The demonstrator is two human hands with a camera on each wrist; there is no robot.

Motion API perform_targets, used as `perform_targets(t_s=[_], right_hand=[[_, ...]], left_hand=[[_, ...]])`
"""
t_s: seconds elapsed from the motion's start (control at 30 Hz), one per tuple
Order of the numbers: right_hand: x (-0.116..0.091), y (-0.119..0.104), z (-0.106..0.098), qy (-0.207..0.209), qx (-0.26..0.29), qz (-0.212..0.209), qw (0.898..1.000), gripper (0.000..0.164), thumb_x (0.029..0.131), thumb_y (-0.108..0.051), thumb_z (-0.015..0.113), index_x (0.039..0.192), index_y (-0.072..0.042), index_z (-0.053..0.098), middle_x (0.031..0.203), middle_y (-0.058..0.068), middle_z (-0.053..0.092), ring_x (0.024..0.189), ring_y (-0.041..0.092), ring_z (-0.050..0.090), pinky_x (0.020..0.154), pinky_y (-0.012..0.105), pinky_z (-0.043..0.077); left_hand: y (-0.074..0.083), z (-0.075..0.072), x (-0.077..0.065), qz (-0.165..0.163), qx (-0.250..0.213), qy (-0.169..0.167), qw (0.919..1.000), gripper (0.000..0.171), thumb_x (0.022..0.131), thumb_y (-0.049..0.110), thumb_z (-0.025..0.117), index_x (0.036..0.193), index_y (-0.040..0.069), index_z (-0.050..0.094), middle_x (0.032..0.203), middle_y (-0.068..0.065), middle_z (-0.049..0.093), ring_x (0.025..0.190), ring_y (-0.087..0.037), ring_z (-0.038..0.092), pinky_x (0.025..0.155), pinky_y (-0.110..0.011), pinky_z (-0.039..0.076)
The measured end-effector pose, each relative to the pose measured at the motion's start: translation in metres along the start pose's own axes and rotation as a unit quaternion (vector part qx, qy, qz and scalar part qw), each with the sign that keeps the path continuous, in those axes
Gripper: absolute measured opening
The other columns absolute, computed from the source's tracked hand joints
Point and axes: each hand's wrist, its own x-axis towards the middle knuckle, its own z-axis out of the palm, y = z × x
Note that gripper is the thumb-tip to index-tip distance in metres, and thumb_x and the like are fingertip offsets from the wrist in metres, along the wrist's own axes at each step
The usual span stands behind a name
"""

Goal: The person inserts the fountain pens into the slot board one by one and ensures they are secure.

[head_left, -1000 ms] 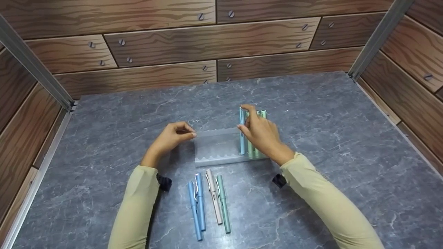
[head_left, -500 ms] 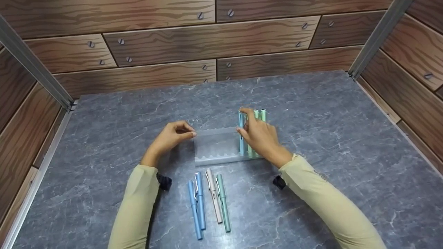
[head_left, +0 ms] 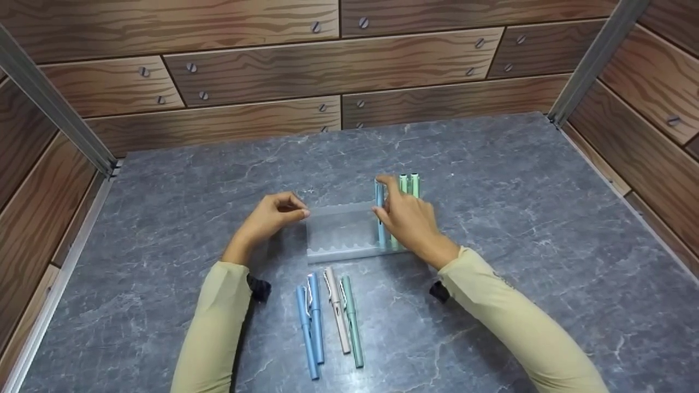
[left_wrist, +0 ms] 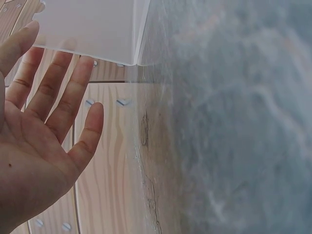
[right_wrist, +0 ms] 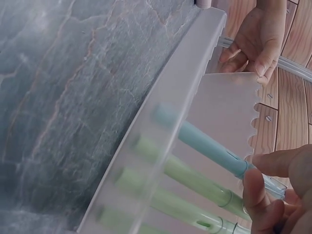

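Observation:
A frosted clear pen stand (head_left: 341,232) with notched edges stands mid-table. The left hand (head_left: 273,215) pinches its left edge between thumb and fingers; in the left wrist view the fingers (left_wrist: 48,90) lie along the panel's side. A light blue pen (right_wrist: 209,146) stands in the stand, its lower end behind the frosted front lip. The right hand (head_left: 412,215) holds this pen near its top, index finger bent over the upper end and thumb at the side. Several light green pens (right_wrist: 195,183) stand beside it to the right, partly hidden by the right hand in the head view.
Before the stand lie two blue pens (head_left: 310,327), a beige pen (head_left: 338,314) and a dark green pen (head_left: 353,322) on the grey marbled table (head_left: 480,338). Wood-patterned walls (head_left: 262,71) with metal corner posts enclose the back and sides.
The right hand and the light blue pen have moved slightly downward, so the pen sits lower in the stand. The left hand keeps its place at the stand's edge.

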Motion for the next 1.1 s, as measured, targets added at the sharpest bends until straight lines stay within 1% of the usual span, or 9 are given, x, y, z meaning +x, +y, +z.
perform_targets(t_s=[0.33,0.47,0.5,0.7,0.73,0.8,0.97,1.1], right_hand=[[-0.0015,-0.0003,0.0018,-0.002,-0.003,0.001,1.000,0.052,0.091,-0.025,0.067,0.136,-0.012,0.044,0.065,0.000,0.061,0.046,0.013,0.044,0.040,0.025,0.029],[-0.0021,0.0001,0.0027,0.001,-0.006,0.001,1.000,0.053,0.090,-0.025,0.068,0.136,-0.011,0.044,0.065,0.000,0.061,0.046,0.013,0.044,0.040,0.026,0.030],[-0.0021,0.0002,0.0030,0.000,-0.006,0.003,1.000,0.054,0.090,-0.025,0.068,0.136,-0.011,0.044,0.066,0.000,0.061,0.046,0.013,0.045,0.040,0.026,0.031],[-0.0017,0.0003,0.0037,-0.002,-0.001,0.012,1.000,0.054,0.089,-0.023,0.068,0.136,-0.012,0.044,0.067,-0.001,0.060,0.048,0.015,0.045,0.042,0.030,0.034],[-0.0016,0.0003,0.0037,-0.001,-0.002,0.011,1.000,0.055,0.089,-0.023,0.069,0.136,-0.013,0.044,0.067,0.000,0.060,0.048,0.014,0.045,0.042,0.030,0.034],[-0.0015,0.0007,0.0037,-0.001,-0.003,0.009,1.000,0.055,0.089,-0.023,0.068,0.137,-0.013,0.043,0.067,0.000,0.060,0.048,0.014,0.044,0.042,0.029,0.033],[-0.0010,0.0011,0.0023,-0.011,-0.001,0.003,1.000,0.055,0.090,-0.023,0.068,0.138,-0.012,0.043,0.068,0.000,0.061,0.046,0.012,0.042,0.041,0.026,0.030],[-0.0004,0.0020,-0.0002,-0.027,0.011,0.000,1.000,0.056,0.090,-0.024,0.068,0.139,-0.013,0.042,0.069,-0.001,0.064,0.047,0.011,0.045,0.042,0.025,0.032]], left_hand=[[-0.0019,0.0007,0.0002,0.010,0.007,-0.002,0.9999,0.016,0.088,0.017,0.070,0.095,0.004,0.068,0.096,-0.004,0.068,0.087,-0.010,0.062,0.081,-0.026,0.051],[-0.0028,0.0007,0.0002,0.013,0.002,-0.002,0.9999,0.016,0.088,0.017,0.071,0.095,0.003,0.068,0.095,-0.003,0.067,0.086,-0.008,0.062,0.080,-0.024,0.051],[0.0012,0.0006,-0.0018,0.010,-0.003,-0.004,0.9999,0.016,0.088,0.016,0.070,0.095,0.002,0.067,0.093,-0.002,0.067,0.085,-0.008,0.062,0.081,-0.025,0.051],[0.0023,0.0008,-0.0026,-0.004,-0.022,-0.009,0.9997,0.020,0.089,0.015,0.069,0.098,-0.003,0.066,0.089,0.003,0.065,0.083,-0.008,0.060,0.078,-0.024,0.050],[-0.0018,0.0011,-0.0006,-0.001,-0.021,-0.007,0.9998,0.020,0.088,0.016,0.070,0.098,-0.002,0.066,0.089,0.003,0.065,0.083,-0.008,0.060,0.077,-0.023,0.049],[-0.0018,0.0012,-0.0007,0.003,-0.020,-0.006,0.9998,0.021,0.088,0.018,0.070,0.098,0.000,0.067,0.089,0.004,0.065,0.082,-0.008,0.060,0.077,-0.022,0.049],[-0.0018,0.0011,-0.0004,0.005,-0.021,-0.004,0.9998,0.016,0.087,0.018,0.071,0.094,0.004,0.068,0.090,0.001,0.066,0.083,-0.009,0.061,0.078,-0.024,0.050],[-0.0013,0.0008,-0.0004,0.008,-0.021,-0.003,0.9997,0.014,0.088,0.018,0.070,0.094,0.005,0.068,0.091,0.001,0.066,0.084,-0.010,0.061,0.077,-0.024,0.050]])
